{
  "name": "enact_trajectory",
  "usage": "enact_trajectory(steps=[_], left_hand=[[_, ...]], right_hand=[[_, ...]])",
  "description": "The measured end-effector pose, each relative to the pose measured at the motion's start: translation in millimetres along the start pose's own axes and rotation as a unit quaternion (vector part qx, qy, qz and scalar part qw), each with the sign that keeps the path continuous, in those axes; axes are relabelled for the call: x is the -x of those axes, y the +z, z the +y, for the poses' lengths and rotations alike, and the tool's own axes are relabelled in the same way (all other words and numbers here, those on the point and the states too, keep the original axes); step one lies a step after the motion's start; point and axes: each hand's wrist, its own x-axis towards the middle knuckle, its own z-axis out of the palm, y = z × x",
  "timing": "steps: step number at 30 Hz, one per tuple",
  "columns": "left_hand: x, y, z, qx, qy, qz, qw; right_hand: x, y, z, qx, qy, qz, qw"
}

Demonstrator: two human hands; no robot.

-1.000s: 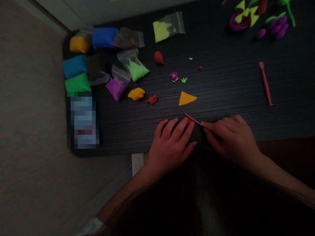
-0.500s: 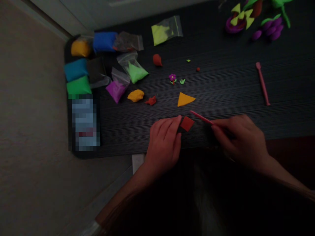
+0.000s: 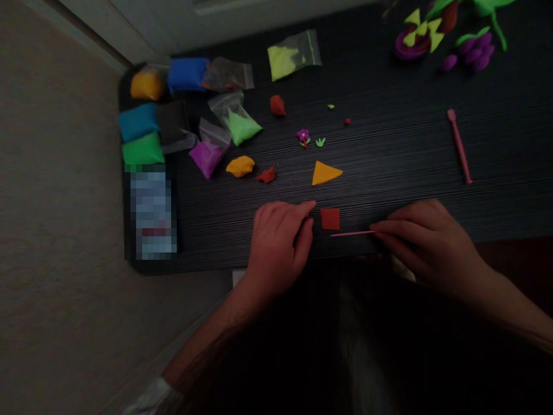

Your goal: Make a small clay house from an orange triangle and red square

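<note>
Red square (image 3: 330, 219) between both hands (image 3: 281, 245)

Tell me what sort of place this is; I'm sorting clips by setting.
Probably a home craft spot: bagged blue clay, a small purple flower and a pink modelling tool share a dark tabletop.

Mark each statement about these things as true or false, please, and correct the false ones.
1. The right hand holds a thin pink tool. True.
2. The orange triangle lies on top of the red square. False: they lie apart.
3. A second pink tool lies on the table. True.
4. The left hand grips the second pink tool. False: it is open beside the red square.
5. The small purple flower has a yellow centre. True.
</note>
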Motion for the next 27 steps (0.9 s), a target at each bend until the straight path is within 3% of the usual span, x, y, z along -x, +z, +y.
enact_trajectory(steps=[2,5,10,19,27], left_hand=[[-17,1.3,-5,-0.066,0.035,0.000,0.997],[-42,5.4,-6,-0.137,0.129,-0.049,0.981],[-67,14.7,-6,-0.167,0.245,-0.060,0.953],[-69,23.6,-13,-0.145,0.281,-0.053,0.947],[-68,25.0,-14,-0.147,0.289,-0.036,0.945]], right_hand=[[-3,0,0,0.010,-0.016,-0.003,1.000],[-8,4,-3,0.020,-0.040,-0.010,0.999],[-11,10,-7,0.044,-0.038,-0.009,0.998],[-15,12,-4,0.093,-0.041,-0.009,0.995],[-16,9,-7,0.063,-0.056,-0.030,0.996]])
